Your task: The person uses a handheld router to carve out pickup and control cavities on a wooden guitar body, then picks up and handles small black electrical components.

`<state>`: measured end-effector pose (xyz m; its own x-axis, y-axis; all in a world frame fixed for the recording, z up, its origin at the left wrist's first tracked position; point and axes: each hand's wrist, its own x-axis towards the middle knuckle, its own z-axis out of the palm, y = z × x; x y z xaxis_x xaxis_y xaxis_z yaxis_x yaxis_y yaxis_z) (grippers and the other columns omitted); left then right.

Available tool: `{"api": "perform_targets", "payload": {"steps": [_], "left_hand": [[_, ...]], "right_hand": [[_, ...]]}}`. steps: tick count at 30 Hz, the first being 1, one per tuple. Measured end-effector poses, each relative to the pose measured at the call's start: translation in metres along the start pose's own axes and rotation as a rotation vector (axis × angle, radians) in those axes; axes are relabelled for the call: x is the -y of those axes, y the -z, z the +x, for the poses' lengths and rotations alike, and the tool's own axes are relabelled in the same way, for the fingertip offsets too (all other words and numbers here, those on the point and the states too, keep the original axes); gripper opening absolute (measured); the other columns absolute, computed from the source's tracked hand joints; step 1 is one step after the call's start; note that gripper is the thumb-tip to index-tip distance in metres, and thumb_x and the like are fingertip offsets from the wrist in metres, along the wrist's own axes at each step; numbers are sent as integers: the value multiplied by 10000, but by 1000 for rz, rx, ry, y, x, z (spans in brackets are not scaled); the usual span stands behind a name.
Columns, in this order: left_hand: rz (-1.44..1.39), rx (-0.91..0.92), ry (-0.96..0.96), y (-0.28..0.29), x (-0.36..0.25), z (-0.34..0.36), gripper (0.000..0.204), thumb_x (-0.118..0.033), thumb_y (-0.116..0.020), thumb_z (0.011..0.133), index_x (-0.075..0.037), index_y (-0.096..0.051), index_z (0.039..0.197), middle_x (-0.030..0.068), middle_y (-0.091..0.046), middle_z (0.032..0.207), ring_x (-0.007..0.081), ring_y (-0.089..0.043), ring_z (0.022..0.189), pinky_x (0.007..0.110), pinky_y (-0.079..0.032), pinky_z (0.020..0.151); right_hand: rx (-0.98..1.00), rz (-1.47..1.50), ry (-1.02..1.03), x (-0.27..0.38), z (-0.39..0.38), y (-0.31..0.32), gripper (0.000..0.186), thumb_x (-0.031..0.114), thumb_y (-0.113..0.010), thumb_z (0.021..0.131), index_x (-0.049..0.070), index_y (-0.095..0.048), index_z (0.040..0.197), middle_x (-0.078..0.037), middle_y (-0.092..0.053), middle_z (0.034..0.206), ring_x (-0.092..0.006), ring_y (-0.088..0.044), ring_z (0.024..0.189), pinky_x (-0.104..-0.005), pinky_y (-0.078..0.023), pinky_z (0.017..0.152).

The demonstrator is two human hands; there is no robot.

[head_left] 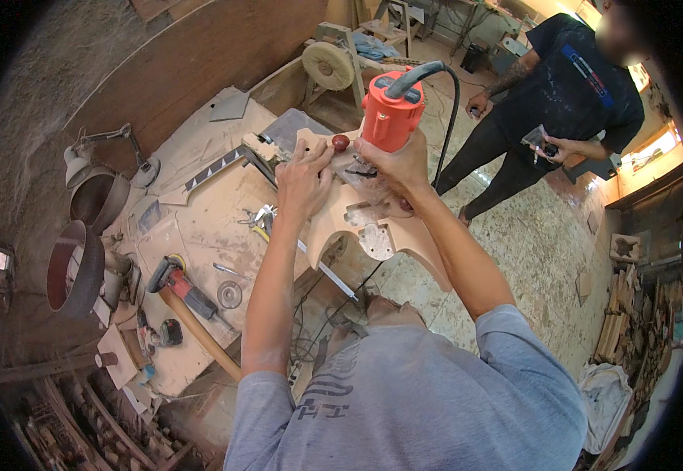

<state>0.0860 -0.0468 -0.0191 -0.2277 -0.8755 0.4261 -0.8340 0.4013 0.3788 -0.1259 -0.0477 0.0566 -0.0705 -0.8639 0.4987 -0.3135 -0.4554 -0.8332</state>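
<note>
A red corded router stands upright on a pale wooden guitar body at the bench's right edge. Wrapped round the router's lower part is my right hand. My left hand lies on the wood to the left, fingers stretched forward beside the router's dark red knob. A clear base plate shows partly under the router; its cutter is hidden from me. Nearer to me, routed pockets open in the guitar body, whose two horns point toward me.
On the dusty bench lie an angle grinder, a cordless drill, a metal disc and a clamp. A desk lamp stands left. The black cable loops right. Another person stands at far right, holding small things.
</note>
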Motion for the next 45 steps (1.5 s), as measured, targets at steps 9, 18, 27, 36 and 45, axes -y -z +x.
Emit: {"api": "perform_targets", "payload": {"steps": [9, 18, 27, 36, 45], "left_hand": [[7, -4, 19, 3, -3, -1, 449, -240, -584, 982, -174, -718, 1405, 91, -615, 1555, 380, -517, 1484, 543, -484, 1023], [-385, -144, 291, 26, 23, 11, 492, -56, -554, 944, -39, -660, 1424, 242, -586, 1516, 404, -590, 1385, 441, -473, 1165], [-186, 110, 25, 46, 34, 52, 570, -267, -669, 923, -58, -654, 1453, 206, -530, 1600, 409, -428, 1534, 477, -401, 1240], [16, 417, -54, 39, 20, 75, 627, -445, -772, 881, -22, -733, 1341, 181, -615, 1532, 364, -502, 1492, 463, -416, 1229], [-79, 276, 143, 39, 6, 70, 382, -283, -810, 853, 13, -802, 1095, 139, -762, 1165, 327, -701, 1125, 411, -573, 964]], "right_hand": [[12, 2, -19, 7, 1, -1, 692, 428, -973, 682, 64, -708, 1208, -107, -794, 1065, -249, -770, 967, -393, -584, 880], [-144, 138, 85, 10, 18, 9, 607, 175, -899, 785, 32, -664, 1326, -31, -738, 1087, -132, -707, 976, -312, -568, 889], [-362, 310, 297, 64, 34, 95, 517, 98, -759, 853, -33, -557, 1311, -168, -721, 1117, -272, -726, 1029, -412, -583, 957], [-390, 127, 258, 44, -6, 167, 693, 379, -744, 808, -98, -565, 1278, -268, -672, 1179, -373, -691, 1089, -481, -542, 1049], [-376, -28, 102, 25, -2, 197, 821, 541, -778, 750, -92, -611, 1245, -260, -702, 1173, -335, -698, 1077, -451, -537, 1005]]}}
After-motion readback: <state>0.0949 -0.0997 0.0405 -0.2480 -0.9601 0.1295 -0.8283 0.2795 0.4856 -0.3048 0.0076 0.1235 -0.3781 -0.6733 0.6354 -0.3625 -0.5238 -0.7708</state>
